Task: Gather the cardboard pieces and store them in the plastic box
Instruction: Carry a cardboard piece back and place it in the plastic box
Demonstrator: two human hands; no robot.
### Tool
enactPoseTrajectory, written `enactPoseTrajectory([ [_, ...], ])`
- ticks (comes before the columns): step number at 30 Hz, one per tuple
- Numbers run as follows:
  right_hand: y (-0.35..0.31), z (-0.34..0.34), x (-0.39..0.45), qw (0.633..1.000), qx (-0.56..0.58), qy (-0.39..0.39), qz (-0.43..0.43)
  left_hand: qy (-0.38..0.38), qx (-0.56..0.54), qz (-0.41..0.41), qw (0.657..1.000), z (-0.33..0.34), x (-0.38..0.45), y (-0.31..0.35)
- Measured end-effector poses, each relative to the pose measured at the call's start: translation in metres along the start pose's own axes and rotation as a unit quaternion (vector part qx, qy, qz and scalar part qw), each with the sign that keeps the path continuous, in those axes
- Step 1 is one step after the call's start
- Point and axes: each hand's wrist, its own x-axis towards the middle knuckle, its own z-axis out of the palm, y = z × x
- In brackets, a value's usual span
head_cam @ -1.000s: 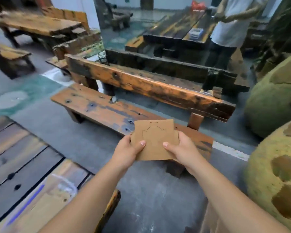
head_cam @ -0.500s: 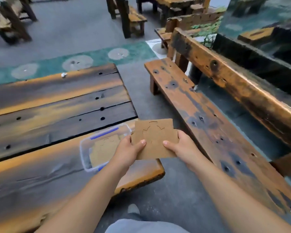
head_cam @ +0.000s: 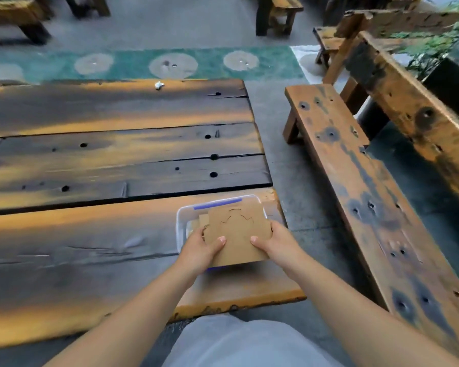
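A brown cardboard piece with a cut outline on its face is held flat by both hands. My left hand grips its left edge and my right hand grips its right edge. It hovers just above a clear plastic box with a blue strip on its far rim. The box stands near the right end of a dark wooden table. More cardboard shows inside the box, mostly hidden under the held piece.
A long wooden bench with a backrest runs along the right, separated from the table by a strip of grey floor. A small white scrap lies at the table's far edge. More wooden benches stand further back.
The view has swung left from the bench to the table. My hands carried the cardboard piece from beside the box to directly over it.
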Motion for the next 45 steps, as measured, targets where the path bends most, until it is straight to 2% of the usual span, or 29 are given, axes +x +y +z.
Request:
enactPoseTrajectory([
  [6,-0.005,0.040,0.036,0.998,-0.050,-0.009,0.042,0.028,0.022,-0.041,0.999,-0.021,0.031,-0.020],
  [13,0.005,0.057,0.065,0.990,-0.127,-0.022,0.052,0.060,0.109,-0.078,0.989,-0.020,0.055,-0.031],
  [23,0.016,0.053,0.097,0.967,-0.241,-0.053,0.067,0.009,0.248,-0.112,0.962,-0.011,0.079,-0.033],
  [27,0.022,0.048,0.107,0.963,-0.252,-0.047,0.081,0.011,0.183,-0.137,0.973,-0.008,0.089,-0.033],
  [31,0.028,0.043,0.117,0.973,-0.186,-0.098,0.091,0.010,0.041,-0.172,0.984,-0.012,0.096,-0.037],
  [34,0.031,0.036,0.121,0.976,-0.046,-0.153,0.145,-0.026,0.007,-0.205,0.978,-0.014,0.101,-0.036],
  [37,0.031,0.034,0.124,0.971,0.043,-0.159,0.173,-0.042,0.013,-0.211,0.977,-0.011,0.106,-0.035],
  [40,0.034,0.034,0.127,0.973,0.052,-0.146,0.169,-0.065,0.065,-0.183,0.979,-0.011,0.110,-0.037],
  [45,0.035,0.034,0.126,0.977,0.021,-0.152,0.151,-0.108,0.057,-0.199,0.972,-0.022,0.112,-0.033],
])
